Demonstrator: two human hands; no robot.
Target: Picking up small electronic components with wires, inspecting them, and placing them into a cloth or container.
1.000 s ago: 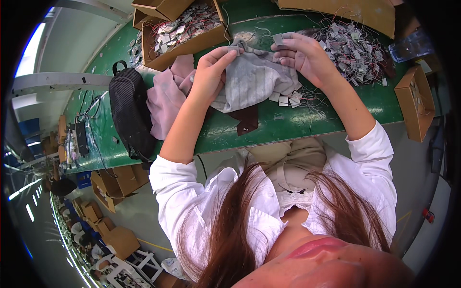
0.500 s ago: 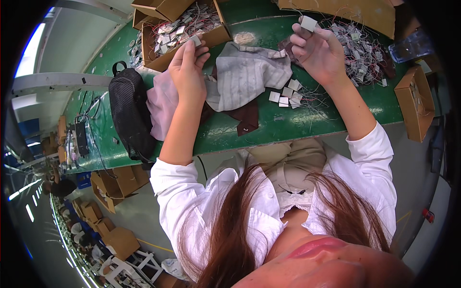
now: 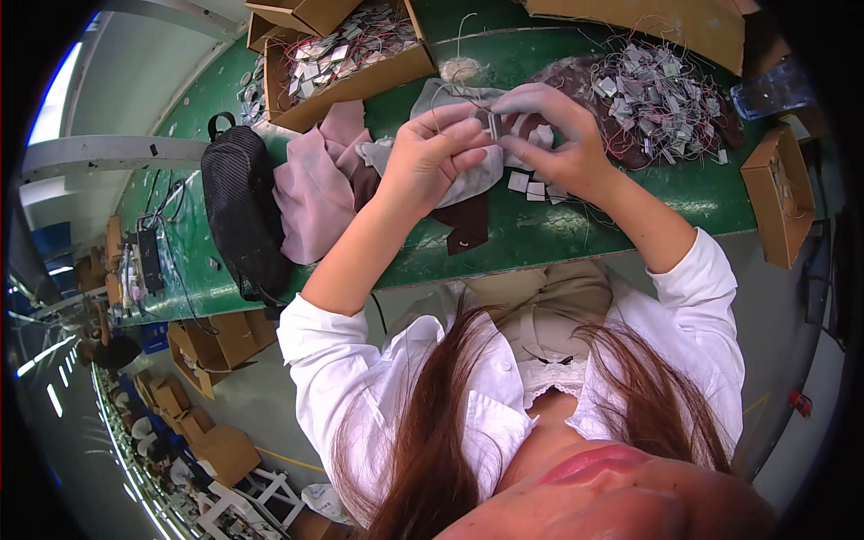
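Above the grey-white cloth (image 3: 475,184) my two hands are close together. My right hand (image 3: 569,144) is closed in a pinch on a small white square wired module (image 3: 494,125), seen nearly edge-on between the hands. The fingers of my left hand (image 3: 430,160) are also pinched at that spot, touching the module or a second one like it; the fingers partly hide this. A thin wire loops up over the left fingers. Several similar white square modules (image 3: 533,187) lie on the green table just below my right hand.
A big heap of wired modules (image 3: 661,108) lies on the right of the table (image 3: 558,243). An open cardboard box (image 3: 378,79) full of them stands at the far left. A pink cloth (image 3: 315,193) and black mesh bag (image 3: 241,211) lie left; another carton (image 3: 778,193) is at the right edge.
Both hands, each holding a module apart from the other, have come together over the cloth. My left hand moved right and nearer; my right hand moved left and nearer.
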